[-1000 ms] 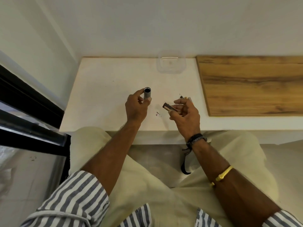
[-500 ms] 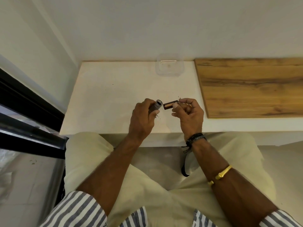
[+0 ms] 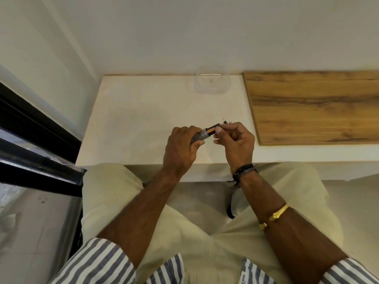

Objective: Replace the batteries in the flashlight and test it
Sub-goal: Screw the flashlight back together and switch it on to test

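Observation:
My left hand (image 3: pixel 181 149) grips the grey flashlight body (image 3: pixel 202 134), its open end turned right and slightly up. My right hand (image 3: pixel 235 143) pinches a dark battery with a copper band (image 3: pixel 213 128) between thumb and fingers. The battery's left end sits inside the flashlight's open mouth; the rest sticks out. Both hands hover just above the white table (image 3: pixel 143 119) near its front edge. A small dark part (image 3: pixel 225 126) lies on the table just behind my right hand's fingers.
A clear plastic container (image 3: pixel 212 82) stands at the back of the table against the wall. A wooden board (image 3: pixel 315 107) covers the table's right side. A dark window frame (image 3: pixel 37 136) runs along the left. My lap is below the table edge.
My hands have come together. The flashlight tipped from upright to pointing right, and the battery's end has entered its open mouth.

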A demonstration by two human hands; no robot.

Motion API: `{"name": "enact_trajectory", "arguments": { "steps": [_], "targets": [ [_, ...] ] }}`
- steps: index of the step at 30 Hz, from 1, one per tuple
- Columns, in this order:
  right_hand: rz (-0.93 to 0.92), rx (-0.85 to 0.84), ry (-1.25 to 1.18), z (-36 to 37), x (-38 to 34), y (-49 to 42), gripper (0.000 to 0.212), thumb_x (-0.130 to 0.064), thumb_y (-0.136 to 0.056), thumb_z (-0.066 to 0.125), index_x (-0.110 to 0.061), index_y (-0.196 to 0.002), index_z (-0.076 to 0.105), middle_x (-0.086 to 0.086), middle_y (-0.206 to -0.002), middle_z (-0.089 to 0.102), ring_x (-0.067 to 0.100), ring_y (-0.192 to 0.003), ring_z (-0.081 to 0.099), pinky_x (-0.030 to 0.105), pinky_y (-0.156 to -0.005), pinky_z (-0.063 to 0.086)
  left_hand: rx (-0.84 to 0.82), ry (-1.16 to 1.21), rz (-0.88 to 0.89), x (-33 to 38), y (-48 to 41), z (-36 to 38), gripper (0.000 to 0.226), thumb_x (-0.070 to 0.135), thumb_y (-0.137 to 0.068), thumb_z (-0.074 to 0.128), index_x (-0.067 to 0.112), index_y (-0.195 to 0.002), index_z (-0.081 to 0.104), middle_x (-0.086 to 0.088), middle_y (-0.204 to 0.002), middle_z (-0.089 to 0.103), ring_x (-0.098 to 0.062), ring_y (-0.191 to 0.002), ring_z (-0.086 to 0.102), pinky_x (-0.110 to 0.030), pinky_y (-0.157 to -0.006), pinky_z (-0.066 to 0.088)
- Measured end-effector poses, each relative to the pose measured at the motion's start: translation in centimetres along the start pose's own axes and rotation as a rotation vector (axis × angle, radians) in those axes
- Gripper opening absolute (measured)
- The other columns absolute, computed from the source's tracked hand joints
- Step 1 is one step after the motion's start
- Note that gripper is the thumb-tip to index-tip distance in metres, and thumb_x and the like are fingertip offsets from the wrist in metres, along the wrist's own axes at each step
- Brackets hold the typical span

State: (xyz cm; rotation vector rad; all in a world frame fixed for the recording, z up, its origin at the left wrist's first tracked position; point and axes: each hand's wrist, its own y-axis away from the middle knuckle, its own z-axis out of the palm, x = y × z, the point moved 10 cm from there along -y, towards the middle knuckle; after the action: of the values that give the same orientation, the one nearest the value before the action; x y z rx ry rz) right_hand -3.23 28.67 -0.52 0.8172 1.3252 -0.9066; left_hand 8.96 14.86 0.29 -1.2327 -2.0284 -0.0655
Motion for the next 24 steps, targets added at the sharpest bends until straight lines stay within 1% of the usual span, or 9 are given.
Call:
{"name": "enact_trajectory", "arguments": {
  "steps": [3, 6, 8, 10, 13, 16, 19, 21, 24],
  "targets": [
    [-0.053, -0.013, 0.144, 0.5, -0.2, 0.3, 0.014, -0.015, -0.089, 0.078, -0.005, -0.099, 0.074, 0.007, -0.093, 0.076, 0.028, -0.084, 0.073, 0.041, -0.062, 0.064, 0.01, -0.012, 0.011, 0.2, 0.0, -0.1, 0.028, 0.03, -0.091, 0.065, 0.018, -0.116, 0.06, 0.0, -0.103, 0.067, -0.02, -0.095, 0.052, -0.041, -0.079, 0.05],
    [-0.084, -0.016, 0.264, 0.9, 0.3, 0.4, 0.009, -0.021, -0.091, 0.076, -0.015, -0.098, 0.078, 0.001, -0.095, 0.076, 0.023, -0.085, 0.07, 0.04, -0.059, 0.063, 0.011, -0.015, 0.014, 0.1, -0.1, -0.1, 0.029, 0.03, -0.092, 0.065, 0.017, -0.117, 0.061, -0.001, -0.104, 0.068, -0.021, -0.095, 0.054, -0.041, -0.08, 0.05],
    [-0.087, -0.018, 0.313, 1.0, 0.6, 0.4, 0.011, -0.025, -0.093, 0.073, -0.018, -0.099, 0.079, 0.0, -0.101, 0.074, 0.02, -0.086, 0.069, 0.037, -0.058, 0.061, 0.007, -0.013, 0.006, 0.0, -0.1, -0.1, 0.029, 0.03, -0.091, 0.065, 0.017, -0.117, 0.061, 0.0, -0.104, 0.068, -0.022, -0.096, 0.054, -0.042, -0.08, 0.051],
    [-0.054, 0.034, 0.339, 0.4, 0.9, 0.0, 0.012, -0.026, -0.095, 0.07, -0.017, -0.1, 0.078, 0.002, -0.104, 0.073, 0.018, -0.081, 0.07, 0.033, -0.055, 0.06, 0.004, -0.005, -0.019, -0.3, -0.1, -0.1, 0.029, 0.028, -0.09, 0.067, 0.016, -0.117, 0.061, -0.002, -0.105, 0.068, -0.022, -0.097, 0.053, -0.042, -0.08, 0.051],
    [0.058, 0.175, 0.371, -1.9, 2.3, -1.3, 0.012, -0.029, -0.094, 0.071, -0.021, -0.1, 0.077, -0.002, -0.101, 0.074, 0.014, -0.074, 0.071, 0.039, -0.065, 0.063, 0.009, 0.024, -0.047, -0.8, -0.2, -0.5, 0.026, 0.025, -0.09, 0.068, 0.017, -0.114, 0.061, 0.002, -0.103, 0.067, -0.02, -0.098, 0.051, -0.04, -0.078, 0.051],
    [0.064, 0.196, 0.458, -3.2, 2.8, -3.1, 0.01, -0.029, -0.091, 0.071, -0.026, -0.098, 0.077, -0.001, -0.099, 0.074, 0.02, -0.085, 0.072, 0.046, -0.077, 0.063, 0.008, 0.053, -0.06, -1.0, -0.3, -0.5, 0.025, 0.022, -0.089, 0.069, 0.017, -0.112, 0.06, 0.005, -0.103, 0.066, -0.018, -0.099, 0.05, -0.037, -0.076, 0.051],
    [0.013, 0.134, 0.669, -2.8, 2.5, -4.5, 0.017, -0.023, -0.093, 0.07, -0.02, -0.108, 0.077, 0.004, -0.104, 0.072, 0.018, -0.088, 0.066, 0.038, -0.085, 0.058, -0.006, 0.062, -0.085, -1.4, -0.3, -0.2, 0.025, 0.021, -0.088, 0.07, 0.018, -0.111, 0.06, 0.006, -0.104, 0.065, -0.015, -0.101, 0.049, -0.034, -0.076, 0.051],
    [0.001, 0.091, 0.807, -2.3, 2.8, -5.3, 0.026, -0.024, -0.094, 0.069, -0.021, -0.119, 0.073, 0.008, -0.11, 0.068, 0.021, -0.093, 0.065, 0.029, -0.082, 0.051, -0.017, 0.056, -0.09, -1.5, -0.3, 0.0, 0.025, 0.021, -0.088, 0.07, 0.017, -0.111, 0.061, 0.006, -0.103, 0.064, -0.015, -0.101, 0.048, -0.034, -0.075, 0.05],
    [0.013, 0.044, 0.961, -1.5, 3.8, -6.0, 0.03, -0.026, -0.094, 0.068, -0.021, -0.124, 0.07, 0.011, -0.117, 0.063, 0.028, -0.098, 0.065, 0.032, -0.081, 0.048, -0.029, 0.051, -0.101, -1.8, -0.4, 0.3, 0.025, 0.022, -0.089, 0.07, 0.018, -0.112, 0.061, 0.006, -0.103, 0.064, -0.015, -0.1, 0.048, -0.033, -0.075, 0.05]
  ]
}}
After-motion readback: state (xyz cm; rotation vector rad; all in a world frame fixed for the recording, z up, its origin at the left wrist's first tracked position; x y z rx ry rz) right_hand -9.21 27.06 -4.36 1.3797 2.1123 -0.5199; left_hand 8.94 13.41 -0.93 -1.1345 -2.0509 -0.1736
